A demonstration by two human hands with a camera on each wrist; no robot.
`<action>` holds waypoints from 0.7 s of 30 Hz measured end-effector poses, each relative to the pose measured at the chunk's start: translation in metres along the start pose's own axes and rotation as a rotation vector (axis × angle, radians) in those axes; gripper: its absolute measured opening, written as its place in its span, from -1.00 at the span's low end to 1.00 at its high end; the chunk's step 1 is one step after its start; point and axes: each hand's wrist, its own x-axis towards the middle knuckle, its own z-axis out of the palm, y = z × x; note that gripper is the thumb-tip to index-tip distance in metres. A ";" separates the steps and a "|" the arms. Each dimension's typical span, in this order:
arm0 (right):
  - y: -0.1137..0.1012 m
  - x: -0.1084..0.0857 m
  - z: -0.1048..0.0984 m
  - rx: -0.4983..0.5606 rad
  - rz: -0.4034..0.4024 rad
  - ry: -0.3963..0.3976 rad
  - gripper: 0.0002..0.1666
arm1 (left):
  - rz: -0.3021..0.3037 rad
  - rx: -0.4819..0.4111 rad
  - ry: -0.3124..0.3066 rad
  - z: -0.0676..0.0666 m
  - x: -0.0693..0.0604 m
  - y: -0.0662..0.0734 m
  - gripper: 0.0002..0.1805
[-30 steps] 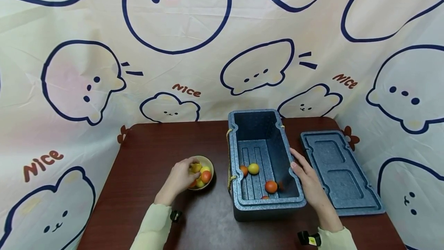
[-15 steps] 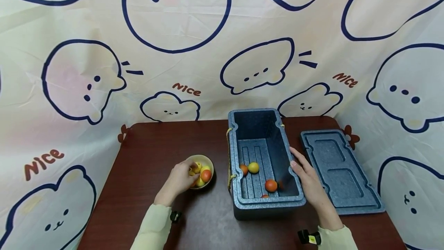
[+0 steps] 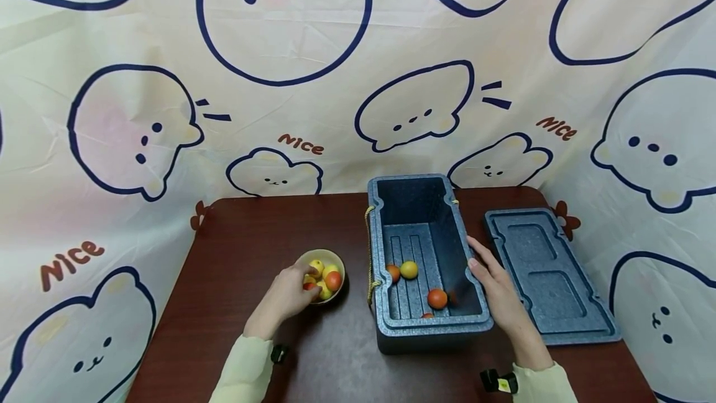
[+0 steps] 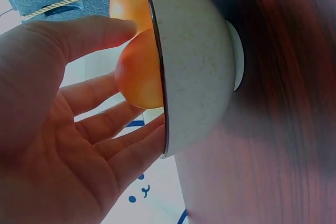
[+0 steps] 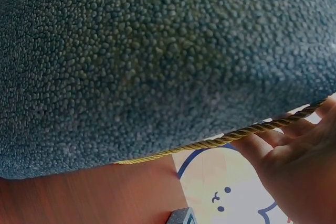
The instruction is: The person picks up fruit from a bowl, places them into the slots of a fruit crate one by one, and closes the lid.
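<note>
A small pale bowl (image 4: 197,66) with a dark rim stands on the table, holding several yellow and orange-red round fruits. My left hand (image 3: 282,296) reaches into it from the left. In the left wrist view, its thumb and fingers are around an orange-red fruit (image 4: 139,72), which still sits in the bowl. My right hand (image 3: 500,294) rests against the right side of a speckled blue-grey box (image 3: 433,327), fingers mostly straight near the rim. Inside the open box lie a yellow fruit (image 3: 409,270) and orange-red fruits (image 3: 437,298). The right wrist view shows fingers beside a twisted gold cord (image 5: 226,139).
The box's matching lid (image 3: 554,278) lies flat on the table, right of the box and the right hand. Brown wood-grain table (image 3: 257,229) surrounds the bowl. A cartoon-printed cloth (image 3: 330,111) hangs behind and at both sides.
My left hand has drawn back slightly to the left over the bowl, so more of the fruits show. My right hand, the box and the fruits inside it stay put.
</note>
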 end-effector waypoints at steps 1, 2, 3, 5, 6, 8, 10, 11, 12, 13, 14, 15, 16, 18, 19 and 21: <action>0.000 0.000 0.000 0.000 0.000 0.001 -0.40 | 0.001 0.001 -0.004 -0.001 -0.001 0.000 -0.66; 0.000 0.000 0.000 -0.001 0.000 0.001 -0.40 | 0.001 0.003 -0.007 -0.001 -0.002 0.001 -0.66; 0.000 0.000 0.000 -0.001 0.000 0.002 -0.39 | 0.002 0.005 -0.009 -0.002 -0.003 0.001 -0.66; -0.001 0.000 0.000 -0.001 0.002 0.003 -0.39 | 0.007 0.016 -0.009 -0.002 -0.003 0.002 -0.66; -0.001 0.000 0.000 -0.002 0.003 0.002 -0.39 | 0.010 0.021 -0.010 -0.002 -0.004 0.003 -0.66; -0.001 -0.001 0.000 -0.003 0.004 0.002 -0.39 | 0.018 0.034 -0.010 -0.003 -0.004 0.003 -0.65; -0.001 -0.001 0.000 -0.004 0.006 0.003 -0.39 | 0.028 0.044 -0.010 -0.003 -0.005 0.003 -0.64; -0.001 -0.001 0.000 -0.007 0.006 0.003 -0.39 | 0.026 0.044 -0.014 -0.003 -0.005 0.003 -0.64; -0.001 -0.001 0.000 -0.006 0.006 0.003 -0.39 | 0.028 0.046 -0.017 -0.004 -0.005 0.003 -0.64; -0.001 -0.001 0.000 -0.007 0.006 0.003 -0.39 | 0.031 0.049 -0.020 -0.004 -0.006 0.003 -0.64; 0.000 -0.001 0.000 -0.007 0.006 0.004 -0.39 | 0.033 0.050 -0.024 -0.004 -0.006 0.003 -0.64; 0.000 -0.001 0.000 -0.007 0.005 0.004 -0.39 | 0.034 0.049 -0.029 -0.005 -0.006 0.003 -0.65; 0.000 -0.001 0.000 -0.008 0.004 0.005 -0.39 | 0.034 0.049 -0.035 -0.005 -0.006 0.004 -0.66; 0.000 -0.001 0.000 -0.010 0.003 0.006 -0.40 | 0.037 0.048 -0.046 -0.005 -0.006 0.004 -0.68; 0.000 -0.001 0.000 -0.013 0.003 0.007 -0.40 | 0.037 0.046 -0.050 -0.005 -0.006 0.004 -0.69; 0.000 -0.001 0.000 -0.016 0.002 0.007 -0.40 | 0.038 0.040 -0.057 -0.006 -0.006 0.004 -0.72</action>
